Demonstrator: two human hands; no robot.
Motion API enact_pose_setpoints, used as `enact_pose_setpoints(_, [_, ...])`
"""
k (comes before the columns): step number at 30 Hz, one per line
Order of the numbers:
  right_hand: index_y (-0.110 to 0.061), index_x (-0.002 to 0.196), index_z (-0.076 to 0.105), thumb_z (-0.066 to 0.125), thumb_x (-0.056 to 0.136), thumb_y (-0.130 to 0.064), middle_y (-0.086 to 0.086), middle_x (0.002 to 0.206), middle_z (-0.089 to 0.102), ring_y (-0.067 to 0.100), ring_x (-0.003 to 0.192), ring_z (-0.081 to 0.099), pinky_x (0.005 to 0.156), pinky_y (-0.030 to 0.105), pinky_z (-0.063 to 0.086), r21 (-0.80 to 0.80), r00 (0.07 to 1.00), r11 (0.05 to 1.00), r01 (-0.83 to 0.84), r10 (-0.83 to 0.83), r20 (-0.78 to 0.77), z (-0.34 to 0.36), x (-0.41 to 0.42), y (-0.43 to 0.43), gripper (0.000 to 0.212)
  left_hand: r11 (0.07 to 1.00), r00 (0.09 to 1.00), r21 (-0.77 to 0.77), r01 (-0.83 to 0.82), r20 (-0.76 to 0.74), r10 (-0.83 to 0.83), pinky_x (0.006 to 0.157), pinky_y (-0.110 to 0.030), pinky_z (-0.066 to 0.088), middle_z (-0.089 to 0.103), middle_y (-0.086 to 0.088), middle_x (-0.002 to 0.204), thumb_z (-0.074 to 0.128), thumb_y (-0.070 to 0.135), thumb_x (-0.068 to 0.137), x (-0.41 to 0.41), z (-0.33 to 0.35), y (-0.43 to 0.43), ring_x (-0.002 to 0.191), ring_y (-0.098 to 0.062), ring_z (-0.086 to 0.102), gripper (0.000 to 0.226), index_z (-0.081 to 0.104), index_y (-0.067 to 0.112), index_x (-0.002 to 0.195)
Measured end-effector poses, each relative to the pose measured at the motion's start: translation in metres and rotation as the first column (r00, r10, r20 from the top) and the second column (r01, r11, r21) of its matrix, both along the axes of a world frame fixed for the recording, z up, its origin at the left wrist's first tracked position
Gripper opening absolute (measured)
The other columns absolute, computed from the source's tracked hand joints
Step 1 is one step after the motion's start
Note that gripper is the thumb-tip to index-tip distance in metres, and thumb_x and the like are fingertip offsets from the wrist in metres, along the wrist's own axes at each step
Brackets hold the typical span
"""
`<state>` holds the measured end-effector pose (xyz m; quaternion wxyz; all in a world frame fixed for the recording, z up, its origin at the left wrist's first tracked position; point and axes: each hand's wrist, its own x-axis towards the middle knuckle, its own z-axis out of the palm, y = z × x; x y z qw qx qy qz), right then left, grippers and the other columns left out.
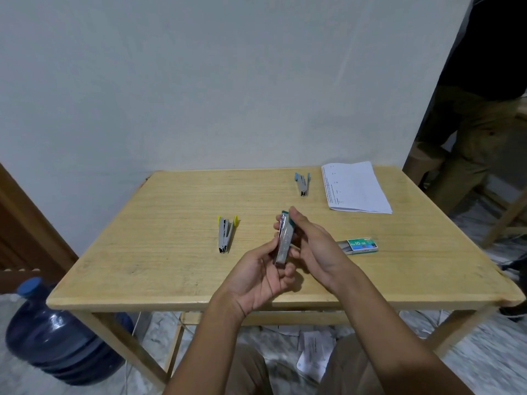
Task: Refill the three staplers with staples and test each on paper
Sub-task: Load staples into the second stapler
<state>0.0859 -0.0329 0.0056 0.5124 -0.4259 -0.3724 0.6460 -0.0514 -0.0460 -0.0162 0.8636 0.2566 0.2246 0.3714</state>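
Both my hands hold a small metal stapler with green ends [283,240] above the middle of the wooden table [171,223]. My left hand [265,277] grips its lower part from the left. My right hand [310,249] wraps round it from the right, with the fingertips at its top end. A yellow-tipped stapler [226,234] lies open on the table to the left. A blue-tipped stapler [302,183] lies open at the back, beside a stack of white paper [355,188]. A green staple box [360,246] lies slid open to the right of my hands.
A large blue water bottle [54,334] stands on the floor at the table's left. A person in dark top and olive trousers [470,124] stands at the back right. Loose papers [313,352] lie on the floor under the table. A white wall is behind.
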Motion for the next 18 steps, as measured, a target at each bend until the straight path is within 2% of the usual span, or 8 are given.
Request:
enact_pose_setpoints(3, [-0.008, 0.105, 0.073, 0.074, 0.069, -0.056, 0.003, 0.093, 0.074, 0.016, 0.080, 0.059, 0.060, 0.023, 0.046, -0.022, 0.999, 1.000, 0.023, -0.023, -0.031, 0.002, -0.002, -0.002, 0.060, 1.000, 1.000, 0.002, 0.013, -0.004, -0.013, 0.052, -0.027, 0.049, 0.062, -0.012, 0.085, 0.049, 0.026, 0.097, -0.001, -0.001, 0.001, 0.058, -0.017, 0.056, 0.028, 0.060, 0.005, 0.112])
enact_pose_setpoints(7, [-0.006, 0.109, 0.071, 0.072, 0.075, -0.050, 0.003, 0.095, 0.074, 0.007, 0.067, 0.063, 0.058, 0.019, 0.049, -0.038, 0.998, 0.998, 0.055, -0.056, -0.022, 0.007, -0.002, -0.005, 0.056, 1.000, 1.000, -0.008, 0.018, -0.001, -0.018, 0.053, -0.027, 0.048, 0.062, -0.012, 0.085, 0.046, 0.026, 0.098, 0.000, 0.001, -0.001, 0.059, -0.017, 0.056, 0.029, 0.061, 0.005, 0.111])
enact_pose_setpoints(10, [-0.007, 0.108, 0.071, 0.073, 0.076, -0.051, 0.003, 0.096, 0.074, 0.009, 0.073, 0.062, 0.052, 0.016, 0.047, -0.029, 0.996, 0.996, 0.085, -0.085, 0.002, 0.008, -0.003, -0.008, 0.054, 0.999, 0.999, -0.017, 0.039, 0.018, -0.039, 0.055, -0.027, 0.047, 0.062, -0.012, 0.086, 0.046, 0.026, 0.098, 0.000, 0.001, -0.001, 0.061, -0.018, 0.057, 0.029, 0.061, 0.006, 0.112])
enact_pose_setpoints(13, [-0.012, 0.107, 0.073, 0.071, 0.078, -0.055, 0.003, 0.099, 0.075, 0.014, 0.085, 0.067, 0.065, 0.024, 0.051, 0.018, 0.990, 0.993, 0.117, -0.118, 0.079, 0.010, -0.002, -0.011, 0.052, 0.999, 0.999, -0.005, 0.040, 0.017, -0.040, 0.057, -0.028, 0.049, 0.062, -0.014, 0.091, 0.047, 0.029, 0.098, -0.001, -0.001, 0.000, 0.063, -0.020, 0.060, 0.031, 0.065, 0.006, 0.109])
enact_pose_setpoints(16, [-0.014, 0.105, 0.073, 0.069, 0.074, -0.060, 0.002, 0.094, 0.074, 0.016, 0.082, 0.069, 0.080, 0.032, 0.055, 0.096, 0.971, 0.977, 0.189, -0.201, 0.131, 0.019, 0.010, -0.014, 0.056, 1.000, 1.000, 0.006, -0.019, -0.024, 0.019, 0.054, -0.030, 0.053, 0.066, -0.017, 0.095, 0.047, 0.034, 0.096, 0.000, -0.001, 0.000, 0.064, -0.025, 0.067, 0.038, 0.064, 0.005, 0.115])
enact_pose_setpoints(18, [-0.014, 0.104, 0.071, 0.066, 0.077, -0.061, 0.000, 0.087, 0.070, 0.017, 0.070, 0.065, 0.071, 0.031, 0.054, 0.147, 0.959, 0.963, 0.225, -0.246, 0.141, 0.029, 0.027, -0.014, 0.055, 0.994, 0.991, 0.013, -0.111, -0.079, 0.111, 0.048, -0.029, 0.053, 0.065, -0.017, 0.092, 0.049, 0.037, 0.096, 0.004, 0.003, 0.001, 0.061, -0.025, 0.066, 0.041, 0.058, 0.005, 0.118])
